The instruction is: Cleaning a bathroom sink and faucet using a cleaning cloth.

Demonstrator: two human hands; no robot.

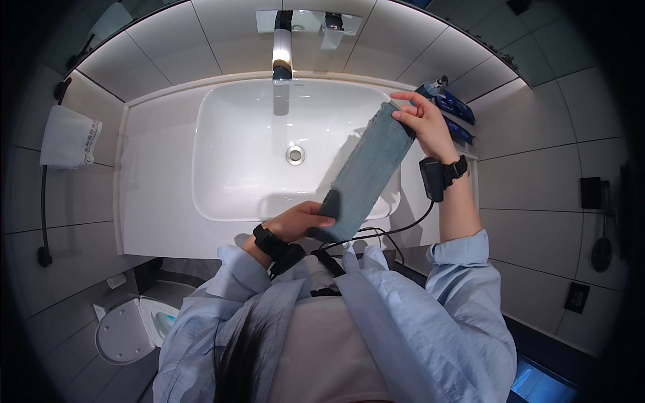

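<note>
A long, blue-grey rectangular fabric pad point(370, 169) with fuzzy edges slants over the right front part of the white washbasin point(237, 151). My left hand point(300, 220) grips its lower end, thumb on top. At the upper end, my right hand point(422, 118) pinches a corner between thumb and fingers. The pad is stretched out flat between both hands and hides part of the basin's right rim. Above the basin, a chrome faucet point(283, 50) points down towards the round drain point(295, 155); no running water shows.
Behind my right hand stand a pump bottle point(428, 89) and blue packets point(456, 110). A white towel point(68, 136) hangs from the left wall rail. A toilet point(126, 330) with its lid raised is at lower left. A black cable point(403, 230) runs from my right wrist device.
</note>
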